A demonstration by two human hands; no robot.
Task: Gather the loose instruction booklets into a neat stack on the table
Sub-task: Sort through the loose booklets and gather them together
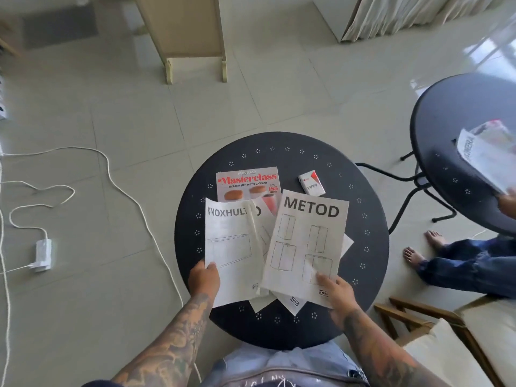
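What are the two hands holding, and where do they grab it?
Left hand pinches the KNOXHULT booklet at its bottom-left edge; right hand presses the METOD booklet near its bottom-right corner.

A small white and red box [312, 182] marked "VESS" lies on the far right part of the round black table, apart from the papers. On the pale tiled floor [139, 113] to the left, a white cable [125, 188] runs in loose loops to a white power adapter [43, 255]. A beige wooden stand [192, 37] stands on the floor beyond the table. To the right is a second round black table [446, 129] with thin metal legs; a second person's bare feet [424, 247] and blue jeans [474, 263] show beneath it. A wooden chair [413, 319] with a cream cushion [446, 356] occupies the near right corner.
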